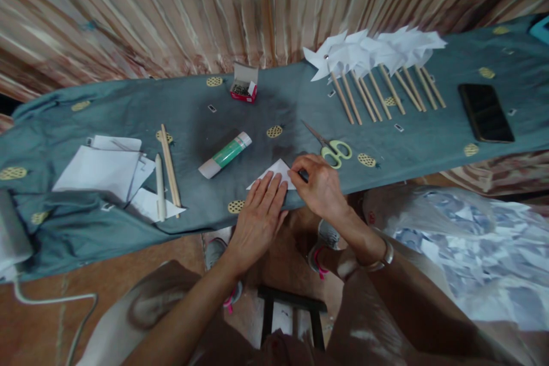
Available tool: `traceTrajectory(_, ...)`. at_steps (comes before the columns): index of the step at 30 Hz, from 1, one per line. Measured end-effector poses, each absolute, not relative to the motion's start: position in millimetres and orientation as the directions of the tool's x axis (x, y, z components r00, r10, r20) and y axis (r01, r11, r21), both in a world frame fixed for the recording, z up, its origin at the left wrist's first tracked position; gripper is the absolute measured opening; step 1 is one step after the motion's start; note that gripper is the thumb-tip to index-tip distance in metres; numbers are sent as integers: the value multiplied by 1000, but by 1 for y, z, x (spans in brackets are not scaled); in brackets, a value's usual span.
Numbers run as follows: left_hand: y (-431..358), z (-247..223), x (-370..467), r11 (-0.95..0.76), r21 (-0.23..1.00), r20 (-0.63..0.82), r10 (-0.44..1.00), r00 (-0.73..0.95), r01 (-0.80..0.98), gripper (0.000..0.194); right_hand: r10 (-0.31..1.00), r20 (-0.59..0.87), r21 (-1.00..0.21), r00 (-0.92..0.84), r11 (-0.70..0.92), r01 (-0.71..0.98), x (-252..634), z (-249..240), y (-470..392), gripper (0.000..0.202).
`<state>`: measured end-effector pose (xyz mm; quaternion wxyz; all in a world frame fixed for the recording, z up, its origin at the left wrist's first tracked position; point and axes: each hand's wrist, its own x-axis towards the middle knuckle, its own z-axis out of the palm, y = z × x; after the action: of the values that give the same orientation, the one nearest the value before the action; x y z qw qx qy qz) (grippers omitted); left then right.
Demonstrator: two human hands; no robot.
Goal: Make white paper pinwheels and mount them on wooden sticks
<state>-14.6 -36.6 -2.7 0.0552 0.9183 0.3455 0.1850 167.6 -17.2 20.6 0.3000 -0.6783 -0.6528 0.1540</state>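
A folded white paper triangle (279, 168) lies on the blue-green cloth near the table's front edge. My left hand (261, 214) rests flat over it, fingers stretched out. At the triangle's right corner is my right hand (319, 186), its fingers closed together on something I cannot make out; a small dark shape shows beneath them. Just beyond that hand lie scissors (337, 151) with light green handles. A green and white glue stick (229, 152) is to the left of the triangle. Farther back, a small open red box (243, 91) holds small metal pieces.
White paper pinwheels (364, 51) on wooden sticks lie in a row at the back right, beside a black phone (486, 112). Paper sheets (100, 171) and wooden sticks (170, 168) lie at left. A bag of paper pieces (484, 251) stands at lower right, a stool (291, 300) below.
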Motion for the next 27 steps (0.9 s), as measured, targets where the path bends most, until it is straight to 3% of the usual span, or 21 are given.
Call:
traceTrajectory(9,-36,-3,-14,-745,249,263,667,697,619,55,977,192,-595,93,40,802,167,19,-16,14)
traceTrajectory(19,-36,-1,-13,-766,182,279,642,715,617,52,963,266,-572,42,123,811,165,15,-27,9)
traceTrajectory(27,-34,2,-18,-765,202,244,644,725,612,55,951,307,-554,21,161,817,170,2,-40,29)
